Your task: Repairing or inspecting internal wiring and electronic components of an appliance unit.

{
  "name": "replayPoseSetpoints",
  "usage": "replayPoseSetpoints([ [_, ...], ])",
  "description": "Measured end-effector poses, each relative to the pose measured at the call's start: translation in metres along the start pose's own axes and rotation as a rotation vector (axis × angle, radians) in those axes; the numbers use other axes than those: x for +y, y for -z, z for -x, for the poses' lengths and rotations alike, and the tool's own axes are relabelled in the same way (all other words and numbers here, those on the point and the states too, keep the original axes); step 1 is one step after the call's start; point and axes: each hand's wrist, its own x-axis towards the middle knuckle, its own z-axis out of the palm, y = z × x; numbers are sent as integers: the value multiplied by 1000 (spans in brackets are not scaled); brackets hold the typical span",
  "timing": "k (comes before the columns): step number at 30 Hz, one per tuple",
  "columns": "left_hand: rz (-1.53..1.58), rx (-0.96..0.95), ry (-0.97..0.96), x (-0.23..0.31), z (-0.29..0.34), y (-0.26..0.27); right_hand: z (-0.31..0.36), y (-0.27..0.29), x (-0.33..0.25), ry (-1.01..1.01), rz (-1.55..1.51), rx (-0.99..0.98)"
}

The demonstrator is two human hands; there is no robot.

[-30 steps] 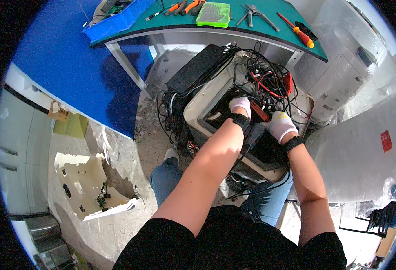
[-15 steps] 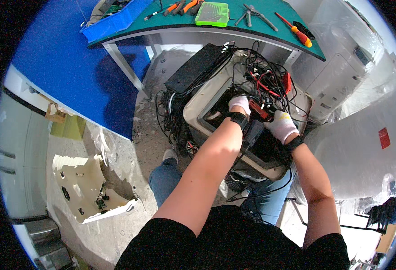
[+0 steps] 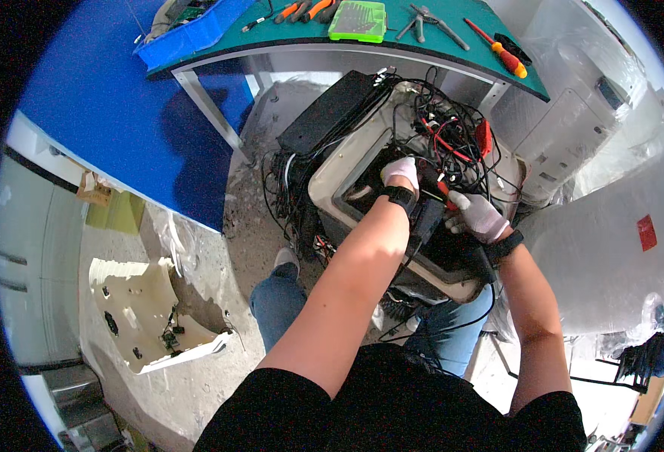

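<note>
Both my hands wear white gloves and work over a beige-rimmed bin point(image 3: 324, 181) with a dark inside. My left hand point(image 3: 400, 172) is closed low at the bin's middle; its fingertips and whatever they hold are hidden. To its right, my right hand point(image 3: 481, 217) has its thumb and fingers on a red-handled tool point(image 3: 444, 193), whose working end I cannot make out. Between and below the hands lies a black adapter-like block point(image 3: 427, 220) with a cable. A tangle of black and red cables point(image 3: 452, 139) lies over the bin's far side.
A black box point(image 3: 324, 113) and more black cables stand left of the bin. Beyond is a green-topped table point(image 3: 272, 44) with a green bit case point(image 3: 358, 21), pliers point(image 3: 430, 24) and a red-yellow screwdriver point(image 3: 507, 59). A cream plastic shell point(image 3: 140, 316) lies on the floor; wrapped panels point(image 3: 596, 248) stand at right.
My right hand has moved slightly right and down, its fingers less tightly curled. Less of the red tool shows between the hands. My left hand has hardly moved.
</note>
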Motion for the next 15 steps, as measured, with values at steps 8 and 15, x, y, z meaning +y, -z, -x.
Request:
replayPoseSetpoints([
  [8, 23, 86, 12, 0, -5, -5, 4, 2, -4, -101, -95, -53],
  [15, 13, 37, 29, 0, -19, -10, -5, -11, -10, 64, 272, 101],
])
